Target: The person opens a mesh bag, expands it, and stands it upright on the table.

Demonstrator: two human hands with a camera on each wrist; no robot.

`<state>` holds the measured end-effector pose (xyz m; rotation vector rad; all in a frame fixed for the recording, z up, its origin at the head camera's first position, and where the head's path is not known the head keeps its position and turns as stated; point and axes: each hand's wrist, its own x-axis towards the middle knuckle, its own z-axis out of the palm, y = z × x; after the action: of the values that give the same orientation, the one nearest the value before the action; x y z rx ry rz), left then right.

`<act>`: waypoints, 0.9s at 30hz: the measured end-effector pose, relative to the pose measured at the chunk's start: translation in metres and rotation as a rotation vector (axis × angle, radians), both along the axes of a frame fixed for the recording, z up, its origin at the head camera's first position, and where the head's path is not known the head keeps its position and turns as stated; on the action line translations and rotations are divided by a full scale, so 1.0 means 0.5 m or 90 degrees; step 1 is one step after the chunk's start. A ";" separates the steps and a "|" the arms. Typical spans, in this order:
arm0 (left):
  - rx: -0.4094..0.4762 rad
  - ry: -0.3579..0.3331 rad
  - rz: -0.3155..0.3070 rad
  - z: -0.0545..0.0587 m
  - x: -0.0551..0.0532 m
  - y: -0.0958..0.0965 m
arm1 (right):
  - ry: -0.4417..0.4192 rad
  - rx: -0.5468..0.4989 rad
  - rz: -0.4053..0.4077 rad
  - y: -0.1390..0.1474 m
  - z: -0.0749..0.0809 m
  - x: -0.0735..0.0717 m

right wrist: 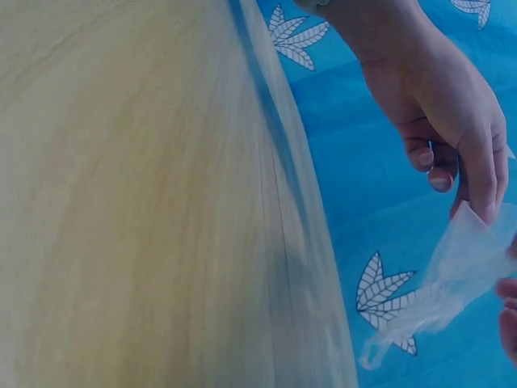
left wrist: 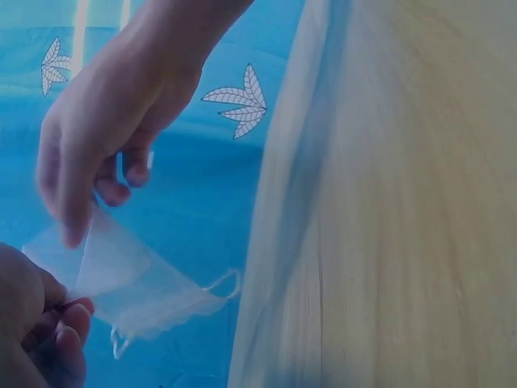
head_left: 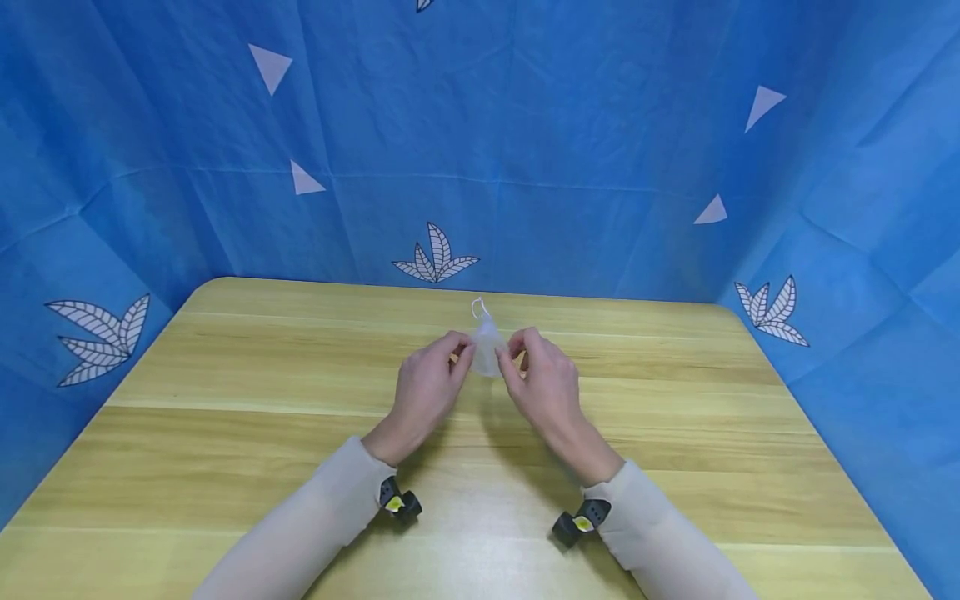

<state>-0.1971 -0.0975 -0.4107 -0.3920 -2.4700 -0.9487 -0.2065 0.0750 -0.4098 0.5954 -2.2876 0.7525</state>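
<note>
A small translucent white drawstring bag (head_left: 487,357) hangs between my two hands above the far middle of the table. My left hand (head_left: 429,379) pinches its left edge between thumb and fingertips. On the opposite edge, the thumb and fingers of my right hand (head_left: 546,379) pinch it too. Thin white cord loops (head_left: 478,307) stick out from the bag's far end. The left wrist view shows the thin bag (left wrist: 161,287) spread and see-through, with a cord at each side of its gathered end. Nothing can be made out inside it.
Beneath the hands lies a light wooden table (head_left: 247,367) with rounded far corners. Blue curtain cloth (head_left: 585,100) with white leaves and triangles stands behind it and along both sides. Each wrist wears a black strap with a small camera (head_left: 405,507).
</note>
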 end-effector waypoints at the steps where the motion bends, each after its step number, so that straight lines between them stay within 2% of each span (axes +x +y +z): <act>1: -0.006 0.013 -0.005 0.000 0.000 0.000 | -0.002 0.000 0.001 -0.001 0.000 0.001; 6: -0.042 0.074 -0.022 -0.001 0.006 0.005 | 0.008 0.013 -0.016 -0.001 0.001 0.002; 9: -0.055 0.075 -0.013 -0.001 0.009 0.007 | 0.038 0.018 -0.022 -0.002 0.001 0.003; 13: -0.085 0.090 -0.005 -0.001 0.009 0.006 | 0.083 0.027 -0.001 -0.005 -0.001 0.004; 20: -0.107 0.178 -0.004 -0.006 0.007 0.002 | 0.104 0.053 -0.004 -0.007 -0.002 0.006; 27: -0.134 0.202 -0.013 -0.010 0.007 0.001 | 0.128 0.062 0.013 -0.005 -0.006 0.003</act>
<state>-0.1935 -0.0970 -0.4156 -0.5902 -2.2791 -0.5825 -0.2048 0.0723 -0.4128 0.7079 -2.1439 0.5664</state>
